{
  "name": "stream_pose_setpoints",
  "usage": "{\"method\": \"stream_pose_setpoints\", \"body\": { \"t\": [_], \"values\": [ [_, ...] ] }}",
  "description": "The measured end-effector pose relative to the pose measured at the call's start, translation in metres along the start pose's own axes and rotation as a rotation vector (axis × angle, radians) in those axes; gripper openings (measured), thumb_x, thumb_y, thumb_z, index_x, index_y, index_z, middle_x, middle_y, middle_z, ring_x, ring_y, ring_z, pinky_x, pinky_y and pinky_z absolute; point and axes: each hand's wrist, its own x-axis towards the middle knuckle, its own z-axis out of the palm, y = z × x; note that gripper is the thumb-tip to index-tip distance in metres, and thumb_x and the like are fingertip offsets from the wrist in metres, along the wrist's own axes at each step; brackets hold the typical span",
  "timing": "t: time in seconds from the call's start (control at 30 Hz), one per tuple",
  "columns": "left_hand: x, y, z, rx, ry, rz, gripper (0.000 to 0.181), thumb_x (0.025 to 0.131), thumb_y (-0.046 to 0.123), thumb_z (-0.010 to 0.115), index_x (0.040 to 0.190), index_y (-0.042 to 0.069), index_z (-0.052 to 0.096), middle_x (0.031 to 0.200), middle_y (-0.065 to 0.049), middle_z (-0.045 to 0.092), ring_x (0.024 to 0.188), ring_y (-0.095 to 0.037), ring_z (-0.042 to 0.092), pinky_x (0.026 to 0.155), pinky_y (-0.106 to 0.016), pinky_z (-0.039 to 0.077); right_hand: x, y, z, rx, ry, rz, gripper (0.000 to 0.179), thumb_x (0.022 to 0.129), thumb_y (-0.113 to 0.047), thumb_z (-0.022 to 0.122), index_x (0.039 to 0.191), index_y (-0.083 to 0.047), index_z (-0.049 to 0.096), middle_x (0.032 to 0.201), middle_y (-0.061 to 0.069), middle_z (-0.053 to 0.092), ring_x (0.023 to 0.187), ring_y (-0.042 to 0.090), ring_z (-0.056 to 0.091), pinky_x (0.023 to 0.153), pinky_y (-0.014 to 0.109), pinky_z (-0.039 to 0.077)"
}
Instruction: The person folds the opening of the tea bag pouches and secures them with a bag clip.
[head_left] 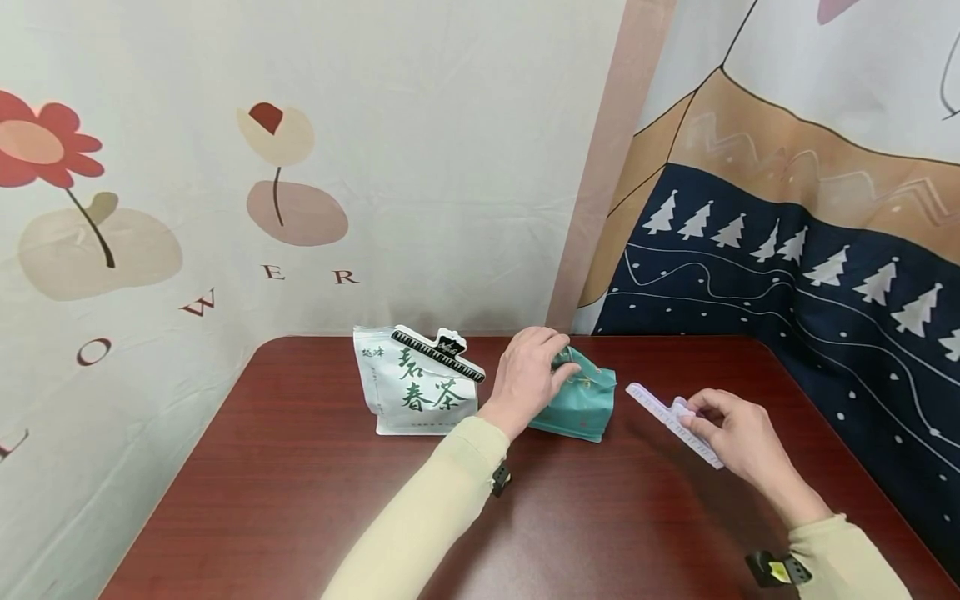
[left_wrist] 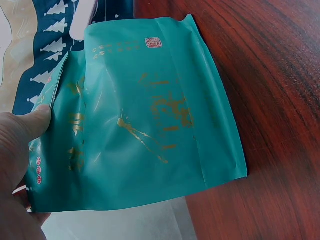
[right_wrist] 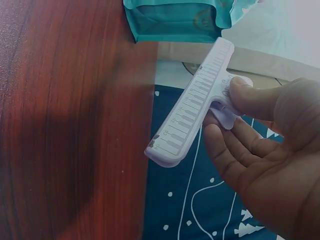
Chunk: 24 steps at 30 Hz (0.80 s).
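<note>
A teal green tea bag (head_left: 573, 404) with gold print stands on the table. My left hand (head_left: 528, 367) pinches its folded top; in the left wrist view the thumb (left_wrist: 37, 121) presses on the fold. To the right, my right hand (head_left: 738, 433) holds a pale lilac bag clip (head_left: 675, 423) above the table, apart from the green bag. Piano keys are printed along the clip's long bar, and the thumb (right_wrist: 255, 100) lies on its handle in the right wrist view. The fingers behind the green bag's top are mostly hidden.
A white tea bag (head_left: 416, 387) with green characters stands left of the green one, its folded top held by a black and white clip (head_left: 442, 350). The brown wooden table (head_left: 285, 500) ends at a pale printed curtain (head_left: 450, 167) behind and a navy, tree-patterned cloth (head_left: 750, 292) at right.
</note>
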Motion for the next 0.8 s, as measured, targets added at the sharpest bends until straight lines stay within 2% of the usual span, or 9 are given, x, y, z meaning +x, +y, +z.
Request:
{"method": "stream_pose_setpoints", "body": {
  "t": [0.63, 0.8],
  "values": [
    [-0.0002, 0.002, -0.0033, 0.004, -0.02, -0.017, 0.035, 0.089, 0.035, 0.081, 0.117, 0.014, 0.075, 0.114, 0.0, 0.072, 0.112, -0.017, 0.064, 0.108, -0.029, 0.046, 0.0072, -0.0078, 0.0005, 0.008, 0.087, -0.062, 0.02, 0.08, 0.004, 0.083, 0.091, -0.01, 0.073, 0.094, 0.015, 0.072, 0.077, 0.027, 0.06, 0.061, 0.025, 0.046],
    [-0.0008, 0.0022, -0.0033, 0.003, -0.019, -0.016, 0.034, 0.089, 0.035, 0.081, 0.116, 0.014, 0.075, 0.113, 0.0, 0.072, 0.111, -0.017, 0.064, 0.108, -0.029, 0.046, 0.0085, -0.0098, 0.0018, 0.016, 0.079, -0.045, 0.02, 0.081, 0.003, 0.082, 0.092, -0.011, 0.073, 0.097, 0.016, 0.073, 0.079, 0.028, 0.061, 0.063, 0.026, 0.046]
  ]
}}
